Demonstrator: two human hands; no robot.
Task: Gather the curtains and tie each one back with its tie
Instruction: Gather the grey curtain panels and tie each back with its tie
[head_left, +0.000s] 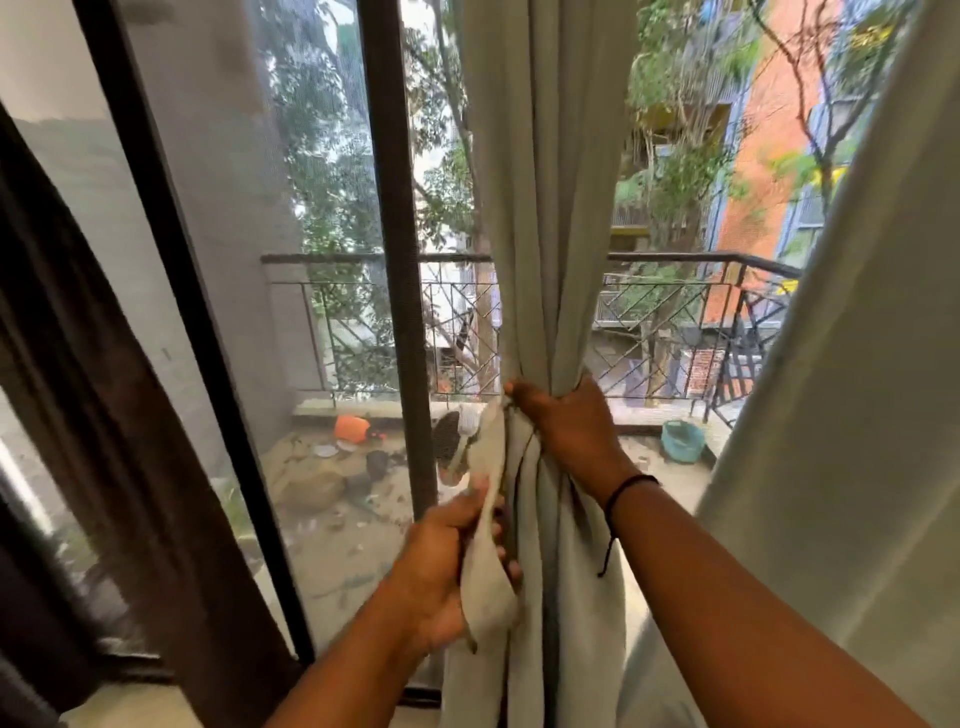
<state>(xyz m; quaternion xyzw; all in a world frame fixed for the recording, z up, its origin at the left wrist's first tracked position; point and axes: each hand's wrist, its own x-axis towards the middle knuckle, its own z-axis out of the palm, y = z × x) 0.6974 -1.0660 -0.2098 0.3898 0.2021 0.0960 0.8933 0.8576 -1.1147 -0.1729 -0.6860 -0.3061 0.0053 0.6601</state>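
**One curtain bunched, its tie not yet knotted**

The right hand (569, 421) is clenched round the middle curtain (545, 208), holding it gathered before the window; the left hand (441, 566), lower and apart from it, grips the tie (485, 561), a pale strip running up toward the gathered waist; I judge the gathering done and the knot still to make. Two pale curtains I count; the second (857, 415) hangs loose at the right, untied; one tie shows; a dark drape (104, 415) hangs left.
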